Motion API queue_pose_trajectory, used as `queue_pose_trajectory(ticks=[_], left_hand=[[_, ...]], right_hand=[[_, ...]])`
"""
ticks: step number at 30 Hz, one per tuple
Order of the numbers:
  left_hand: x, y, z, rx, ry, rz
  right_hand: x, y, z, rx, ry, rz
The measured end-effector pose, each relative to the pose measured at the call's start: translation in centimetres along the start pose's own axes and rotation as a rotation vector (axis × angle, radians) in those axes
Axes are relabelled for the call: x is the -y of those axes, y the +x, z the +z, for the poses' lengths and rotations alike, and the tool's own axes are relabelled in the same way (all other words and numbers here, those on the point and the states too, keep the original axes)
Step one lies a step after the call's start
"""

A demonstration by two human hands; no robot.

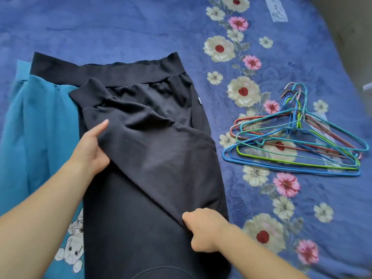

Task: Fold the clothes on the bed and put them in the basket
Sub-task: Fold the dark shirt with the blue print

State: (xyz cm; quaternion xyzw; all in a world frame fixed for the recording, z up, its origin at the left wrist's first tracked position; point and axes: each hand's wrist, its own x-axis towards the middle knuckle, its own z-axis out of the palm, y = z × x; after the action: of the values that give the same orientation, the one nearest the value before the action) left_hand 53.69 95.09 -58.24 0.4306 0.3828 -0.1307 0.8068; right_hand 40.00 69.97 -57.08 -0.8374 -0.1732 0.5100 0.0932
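A black sweatshirt (153, 158) lies spread on the blue flowered bed cover (120, 23), its ribbed hem at the far end. One sleeve is folded across the body, with its cuff near the middle left. My left hand (90, 148) grips the sleeve's left edge, thumb on top and fingers under the cloth. My right hand (203, 228) pinches the fold of the sleeve near the right side. A teal garment (38, 127) with a cartoon print lies under the black one, at the left. No basket is in view.
A pile of several coloured wire hangers (298, 137) lies on the bed cover to the right of the black sweatshirt. The bed's right edge runs along the upper right corner.
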Motion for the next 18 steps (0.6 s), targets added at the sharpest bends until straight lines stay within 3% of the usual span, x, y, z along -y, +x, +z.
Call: queue_pose_trajectory(ticks=[3,7,9,11,15,18], left_hand=[[-1.9,1.1,1.1,-0.010,0.000,0.081],[-2.9,2.8,-0.1,-0.041,0.137,0.004],[-3.4,3.9,0.1,-0.065,0.141,-0.012],[-4.1,4.8,1.0,-0.112,0.134,0.005],[-4.8,6.2,1.4,-0.121,0.174,0.287],[-4.9,7.3,-1.0,-0.211,0.242,0.244]], right_hand=[[-1.0,0.3,-2.4,-0.039,0.415,0.065],[-1.9,1.9,-6.5,-0.619,0.506,0.144],[-1.7,3.0,-8.2,-0.752,0.464,0.133],[-1.2,4.3,-9.0,-0.791,0.319,0.106],[-0.6,6.6,-8.8,-0.816,0.005,0.110],[0.4,8.6,-8.0,-0.720,-0.130,0.173]])
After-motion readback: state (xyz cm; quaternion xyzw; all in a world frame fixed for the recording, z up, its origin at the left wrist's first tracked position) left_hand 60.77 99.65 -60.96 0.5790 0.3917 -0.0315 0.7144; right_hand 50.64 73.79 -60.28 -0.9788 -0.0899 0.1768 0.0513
